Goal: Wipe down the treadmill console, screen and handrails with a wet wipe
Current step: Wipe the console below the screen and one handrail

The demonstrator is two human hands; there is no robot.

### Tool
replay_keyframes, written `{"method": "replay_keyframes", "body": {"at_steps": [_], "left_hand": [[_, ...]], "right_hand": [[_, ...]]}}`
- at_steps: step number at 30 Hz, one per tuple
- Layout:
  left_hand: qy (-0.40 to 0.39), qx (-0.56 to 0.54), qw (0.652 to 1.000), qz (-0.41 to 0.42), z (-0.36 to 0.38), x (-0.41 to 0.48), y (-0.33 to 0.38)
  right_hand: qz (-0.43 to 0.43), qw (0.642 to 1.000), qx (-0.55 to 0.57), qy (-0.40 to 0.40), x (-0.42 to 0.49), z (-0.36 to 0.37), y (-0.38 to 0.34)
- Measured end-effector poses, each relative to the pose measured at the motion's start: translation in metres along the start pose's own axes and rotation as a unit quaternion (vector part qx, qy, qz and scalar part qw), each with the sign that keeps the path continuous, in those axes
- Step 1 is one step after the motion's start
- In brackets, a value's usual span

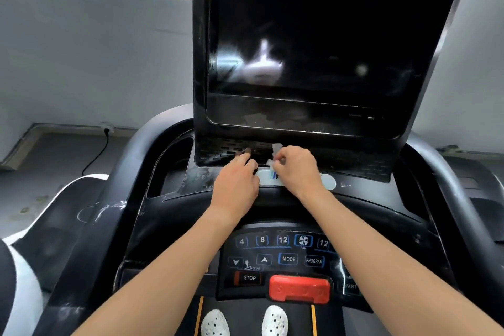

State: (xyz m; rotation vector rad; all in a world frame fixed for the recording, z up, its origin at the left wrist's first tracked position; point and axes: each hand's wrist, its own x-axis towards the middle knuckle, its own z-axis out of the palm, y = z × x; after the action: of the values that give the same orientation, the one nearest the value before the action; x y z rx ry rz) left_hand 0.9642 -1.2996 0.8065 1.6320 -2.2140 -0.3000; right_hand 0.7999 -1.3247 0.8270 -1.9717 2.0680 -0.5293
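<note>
A black treadmill console (286, 207) fills the view, with a tall dark screen (313, 35) standing above it. A white wet wipe pack (328, 181) lies on the ledge below the screen. My right hand (296, 168) pinches a small white wet wipe (276, 148) sticking up from the pack. My left hand (236, 177) rests beside it, fingers pressing on the pack's left end and the vent grille (218, 151). The curved left handrail (128, 172) and right handrail (461, 199) flank the console.
The button panel (283, 254) with STOP, MODE, PROGRAM keys and a red safety key (298, 288) lies near me. My white shoes (275, 320) stand on the belt. A grey wall, a window and a power cord (99, 151) are on the left.
</note>
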Motion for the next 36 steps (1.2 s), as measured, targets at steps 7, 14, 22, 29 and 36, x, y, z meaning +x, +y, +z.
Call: {"method": "replay_keyframes", "body": {"at_steps": [7, 14, 22, 29, 36], "left_hand": [[-0.010, -0.014, 1.000, -0.010, -0.001, 0.000, 0.000], [-0.020, 0.017, 1.000, -0.016, -0.005, 0.003, 0.007], [-0.040, 0.025, 0.999, 0.005, -0.008, 0.011, 0.040], [-0.066, 0.001, 0.997, 0.044, -0.001, 0.020, 0.056], [-0.078, 0.017, 0.996, 0.047, -0.001, 0.024, 0.051]], "right_hand": [[-0.053, 0.998, 0.008, -0.026, -0.004, -0.008, 0.017], [0.012, 0.999, -0.040, 0.005, -0.002, -0.014, 0.026], [-0.052, 0.997, -0.047, -0.034, -0.003, -0.007, 0.028], [-0.031, 0.996, -0.083, 0.025, -0.014, -0.026, 0.079], [-0.015, 0.984, 0.007, 0.179, -0.019, -0.013, 0.069]]}}
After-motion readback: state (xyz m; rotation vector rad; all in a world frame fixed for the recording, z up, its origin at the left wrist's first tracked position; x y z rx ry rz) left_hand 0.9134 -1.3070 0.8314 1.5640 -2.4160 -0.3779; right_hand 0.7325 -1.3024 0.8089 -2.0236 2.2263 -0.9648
